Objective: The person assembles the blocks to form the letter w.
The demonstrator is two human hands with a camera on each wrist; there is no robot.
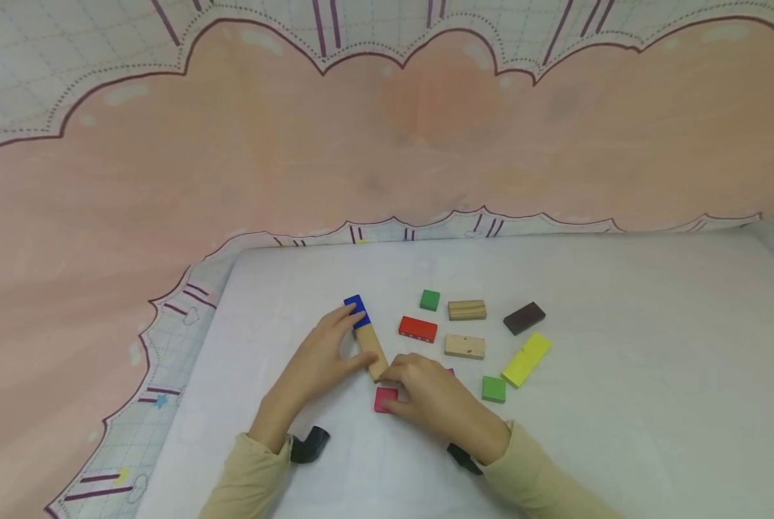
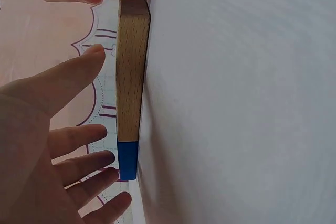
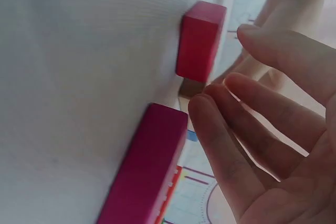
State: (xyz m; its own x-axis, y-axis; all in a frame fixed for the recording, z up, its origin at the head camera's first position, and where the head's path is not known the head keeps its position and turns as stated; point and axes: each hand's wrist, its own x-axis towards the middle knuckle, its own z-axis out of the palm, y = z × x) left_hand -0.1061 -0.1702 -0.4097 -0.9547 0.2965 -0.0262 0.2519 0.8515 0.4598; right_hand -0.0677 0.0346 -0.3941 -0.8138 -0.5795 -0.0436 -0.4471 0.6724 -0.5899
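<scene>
In the head view a blue block [image 1: 357, 311] and a plain wooden block [image 1: 371, 350] lie end to end in a slanting row. My left hand [image 1: 325, 346] is beside this row, thumb and fingers spread, its fingertips over the blue end; in the left wrist view the fingers look relaxed. Below the near wooden end lies a pinkish-red block [image 1: 385, 399]. Close to it is my right hand [image 1: 435, 396], its fingers loosely bent and holding nothing in the right wrist view. A magenta block [image 3: 144, 166] lies near its fingertips, mostly hidden by the hand in the head view.
Right of the hands lie a red block [image 1: 418, 329], green blocks [image 1: 429, 300] [image 1: 494, 389], wooden blocks [image 1: 467, 310] [image 1: 465, 346], a dark block [image 1: 525, 318] and a yellow block [image 1: 526, 360]. They rest on a white tabletop [image 1: 653, 375]; patterned cloth [image 1: 361, 158] hangs behind.
</scene>
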